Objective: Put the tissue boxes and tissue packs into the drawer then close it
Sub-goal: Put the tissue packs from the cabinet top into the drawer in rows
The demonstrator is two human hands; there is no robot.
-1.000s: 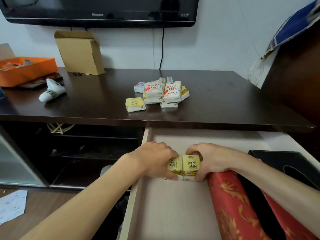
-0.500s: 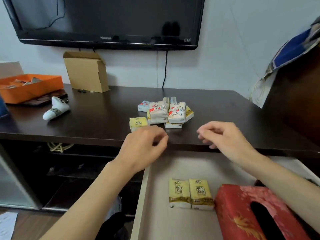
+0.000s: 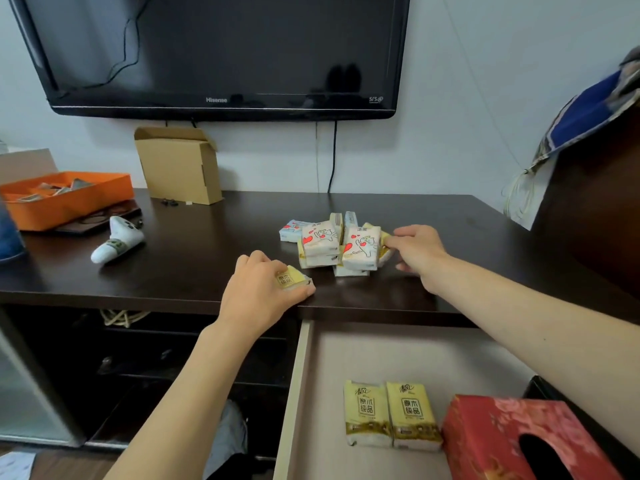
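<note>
A pile of small tissue packs (image 3: 337,245) lies on the dark cabinet top (image 3: 194,258). My left hand (image 3: 261,294) is closed around a single yellow tissue pack (image 3: 290,279) near the front edge. My right hand (image 3: 417,249) pinches a yellow pack (image 3: 385,244) at the pile's right side. Below, the open drawer (image 3: 298,393) holds two yellow tissue packs (image 3: 389,414) side by side and a red tissue box (image 3: 512,441) to their right. A black box edge shows beyond the red one.
A cardboard box (image 3: 178,164), an orange tray (image 3: 65,197) and a white bottle-like object (image 3: 116,244) sit on the left of the cabinet top. A television (image 3: 221,53) hangs on the wall above. Open shelves lie left of the drawer.
Both hands left the two yellow packs in the drawer and rose to the cabinet top. The left hand closed on a lone yellow pack; the right reached the pile's right side.
</note>
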